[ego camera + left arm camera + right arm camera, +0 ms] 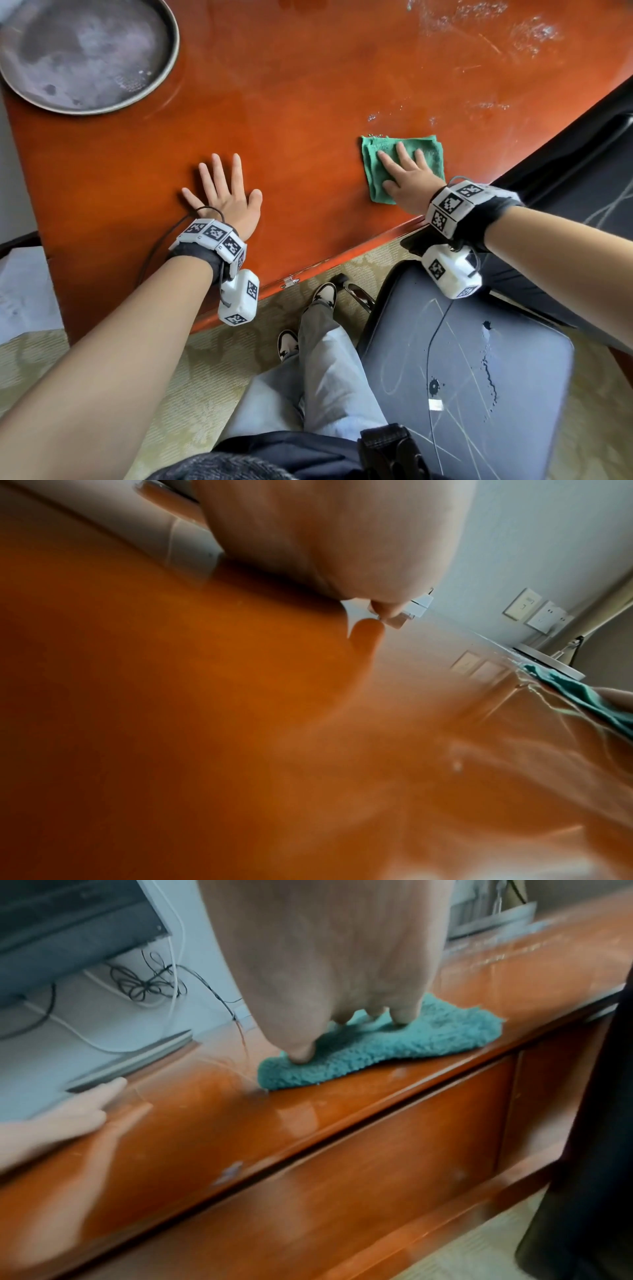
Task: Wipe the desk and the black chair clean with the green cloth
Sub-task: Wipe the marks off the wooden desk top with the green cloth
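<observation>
Fingers [404,156] of the right hand [407,180] lie straight and spread on the folded green cloth [376,171], pressing it flat on the glossy orange surface [291,102] near its front edge. Well to the left, the left hand [227,198] rests palm-down, fingers splayed, holding nothing. Beside the right forearm stands the black chair [479,377], its seat streaked and spotted.

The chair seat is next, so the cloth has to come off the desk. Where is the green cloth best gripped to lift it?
Probably at its near corner by the desk edge. The green cloth lies flat and folded under the right hand, so pinch the layers there from above, thumb under the overhanging fold if possible.
</observation>
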